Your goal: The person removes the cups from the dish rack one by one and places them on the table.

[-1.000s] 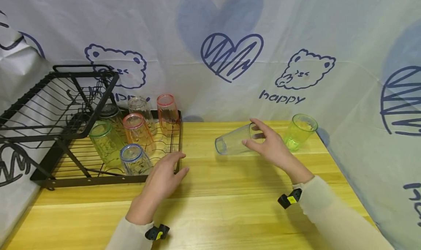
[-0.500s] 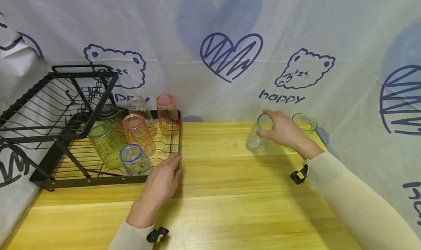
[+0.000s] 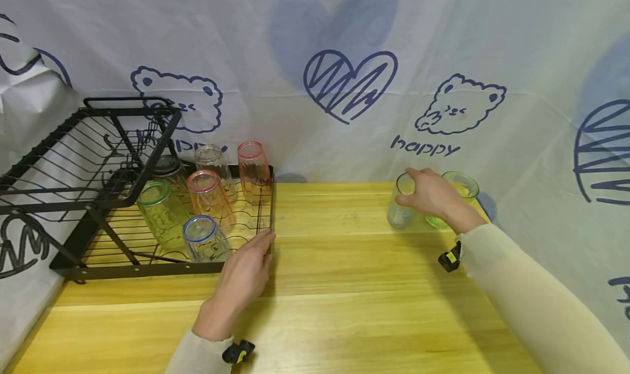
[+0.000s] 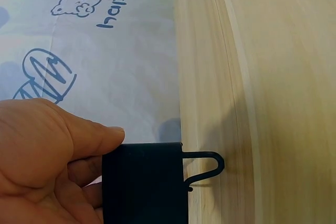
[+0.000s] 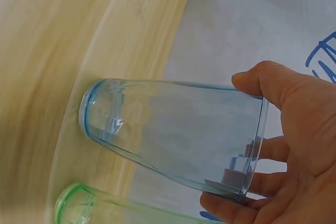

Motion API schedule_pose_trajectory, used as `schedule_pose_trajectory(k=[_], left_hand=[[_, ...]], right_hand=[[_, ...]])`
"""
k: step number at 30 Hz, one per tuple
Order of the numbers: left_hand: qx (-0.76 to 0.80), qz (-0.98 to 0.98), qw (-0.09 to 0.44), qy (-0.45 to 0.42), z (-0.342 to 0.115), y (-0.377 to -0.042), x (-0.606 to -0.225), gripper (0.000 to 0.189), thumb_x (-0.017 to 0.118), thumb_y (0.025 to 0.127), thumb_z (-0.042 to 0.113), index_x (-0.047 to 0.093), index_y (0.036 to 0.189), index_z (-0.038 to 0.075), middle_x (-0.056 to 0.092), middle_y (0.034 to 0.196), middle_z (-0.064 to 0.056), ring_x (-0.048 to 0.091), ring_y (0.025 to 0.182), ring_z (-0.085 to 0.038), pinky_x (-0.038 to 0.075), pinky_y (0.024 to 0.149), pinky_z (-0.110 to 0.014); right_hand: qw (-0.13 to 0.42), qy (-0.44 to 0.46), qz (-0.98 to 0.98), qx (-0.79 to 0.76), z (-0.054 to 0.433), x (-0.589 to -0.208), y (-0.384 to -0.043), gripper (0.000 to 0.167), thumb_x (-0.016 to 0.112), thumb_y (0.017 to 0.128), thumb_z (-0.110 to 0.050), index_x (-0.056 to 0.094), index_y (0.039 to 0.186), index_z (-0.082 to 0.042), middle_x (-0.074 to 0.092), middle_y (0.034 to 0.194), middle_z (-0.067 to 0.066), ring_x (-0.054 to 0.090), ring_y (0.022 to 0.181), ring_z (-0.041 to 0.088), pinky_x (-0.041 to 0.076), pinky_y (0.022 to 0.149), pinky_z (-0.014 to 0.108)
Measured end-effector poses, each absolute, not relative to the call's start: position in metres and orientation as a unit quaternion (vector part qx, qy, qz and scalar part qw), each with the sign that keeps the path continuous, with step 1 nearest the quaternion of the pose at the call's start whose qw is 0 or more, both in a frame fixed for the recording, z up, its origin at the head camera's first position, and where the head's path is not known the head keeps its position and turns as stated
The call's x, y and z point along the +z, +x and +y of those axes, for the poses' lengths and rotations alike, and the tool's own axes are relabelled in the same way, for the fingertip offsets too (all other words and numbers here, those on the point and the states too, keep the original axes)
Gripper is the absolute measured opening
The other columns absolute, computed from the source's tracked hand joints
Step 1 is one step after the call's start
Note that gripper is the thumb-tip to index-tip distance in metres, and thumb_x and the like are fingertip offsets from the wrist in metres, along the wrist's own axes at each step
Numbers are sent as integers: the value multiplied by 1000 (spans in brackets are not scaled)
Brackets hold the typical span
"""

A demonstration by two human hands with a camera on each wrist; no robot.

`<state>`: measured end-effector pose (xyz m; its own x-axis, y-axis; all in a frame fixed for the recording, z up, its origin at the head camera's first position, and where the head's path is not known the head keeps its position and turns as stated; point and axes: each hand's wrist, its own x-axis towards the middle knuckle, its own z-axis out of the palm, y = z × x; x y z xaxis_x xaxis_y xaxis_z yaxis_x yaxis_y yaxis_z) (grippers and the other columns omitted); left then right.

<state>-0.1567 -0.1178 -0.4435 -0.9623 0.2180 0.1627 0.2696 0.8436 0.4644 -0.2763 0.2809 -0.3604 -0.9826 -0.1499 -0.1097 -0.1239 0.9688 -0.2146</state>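
Note:
A clear drinking glass with a bluish rim (image 3: 400,212) stands upright near the back edge of the table. My right hand (image 3: 433,196) grips it around its upper rim, thumb on one side and fingers on the other, as the right wrist view shows. Close to its right is a green glass (image 3: 460,183), partly hidden behind that hand. My left hand (image 3: 241,275) holds the front right corner of a black wire dish rack (image 3: 143,269). In the left wrist view the thumb lies at the rack's dark side panel (image 4: 144,182), with fingers partly hidden behind it.
Several upside-down glasses stand in the rack, among them a blue-rimmed glass (image 3: 204,240), a green glass (image 3: 162,215) and a red-rimmed glass (image 3: 254,171). An upper tier (image 3: 74,155) overhangs its left side. A printed cloth (image 3: 344,24) hangs behind the table (image 3: 334,286).
The clear glass, tilted sideways one second ago, has swung upright and moved right, beside the green glass, in my right hand. My left hand has closed in on the rack's corner.

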Motion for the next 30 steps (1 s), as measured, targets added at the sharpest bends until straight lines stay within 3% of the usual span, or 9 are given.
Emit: schedule_pose_trajectory(k=[6,15,23,30], left_hand=[[-249,-958,55,-128,-118,-156,-445,46,64,103,6,58,149,1,53,158,-17,58,137,-40,53,106,-57],[-253,-958,56,-127,-118,-156,-445,46,64,104,6,57,149,0,53,158,-17,57,139,-40,53,107,-56],[-255,-957,55,-126,-117,-156,-445,46,64,104,6,57,149,0,53,158,-17,57,139,-39,52,109,-55],[-252,-958,59,-127,-117,-156,-445,45,64,103,6,58,148,0,54,157,-18,57,139,-39,52,109,-55]], right_hand=[[66,-53,992,-88,285,-361,-280,88,65,96,-47,34,162,3,46,153,37,46,140,54,41,114,69],[90,-37,991,-89,289,-361,-285,92,62,97,-51,29,163,4,39,157,38,40,144,56,36,116,71],[78,-47,993,-77,287,-358,-285,90,65,97,-46,31,162,6,33,161,39,34,147,57,32,120,70],[76,-54,993,-73,286,-357,-284,89,70,95,-41,34,161,6,38,158,38,40,143,58,38,115,72]])
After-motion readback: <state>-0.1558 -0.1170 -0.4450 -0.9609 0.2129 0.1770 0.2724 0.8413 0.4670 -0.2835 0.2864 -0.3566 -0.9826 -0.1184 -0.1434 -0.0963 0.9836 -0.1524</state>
